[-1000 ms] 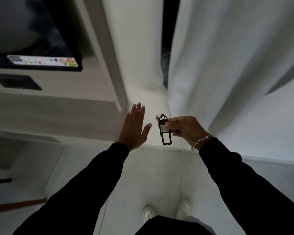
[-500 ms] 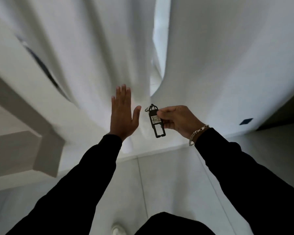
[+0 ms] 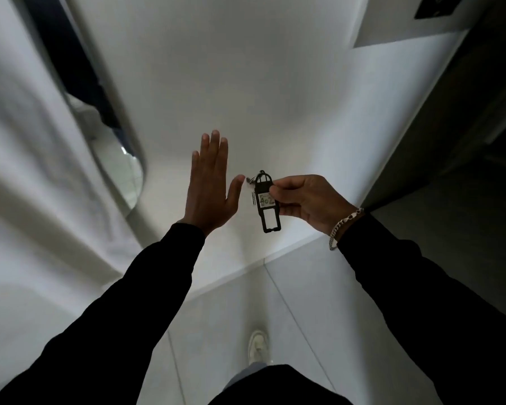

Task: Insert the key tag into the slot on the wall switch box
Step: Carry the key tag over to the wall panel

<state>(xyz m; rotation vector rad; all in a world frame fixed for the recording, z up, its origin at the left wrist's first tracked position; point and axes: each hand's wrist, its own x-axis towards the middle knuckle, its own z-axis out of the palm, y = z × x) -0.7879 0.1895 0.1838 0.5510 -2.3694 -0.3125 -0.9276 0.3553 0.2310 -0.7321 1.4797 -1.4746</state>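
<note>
A plain white wall (image 3: 246, 83) fills the middle of the frame, meeting a pale tiled floor (image 3: 304, 302) along a skirting line that runs from lower centre up toward the right. Thin grout lines cross the tiles. At the left edge hangs a white curtain (image 3: 27, 171) in soft folds, with a dark strip and a curved, glossy edge beside it; that part is blurred, possibly a mirror or glass panel. On the right stands a dark door or panel (image 3: 465, 141), and in the upper right corner a small dark plate (image 3: 435, 5) sits on a white surface, cut by the frame edge.

The left hand (image 3: 209, 188) is raised just left of centre, flat and open wide, fingers together and pointing up, holding nothing. The right hand (image 3: 307, 200), with a metal bracelet (image 3: 343, 226) at the wrist, pinches the key tag (image 3: 266, 206) between thumb and fingers. The black tag hangs upright in the air between the two hands, a small label on its face, in front of the wall. Both arms wear black sleeves. One white shoe (image 3: 257, 344) shows on the floor at lower centre.
</note>
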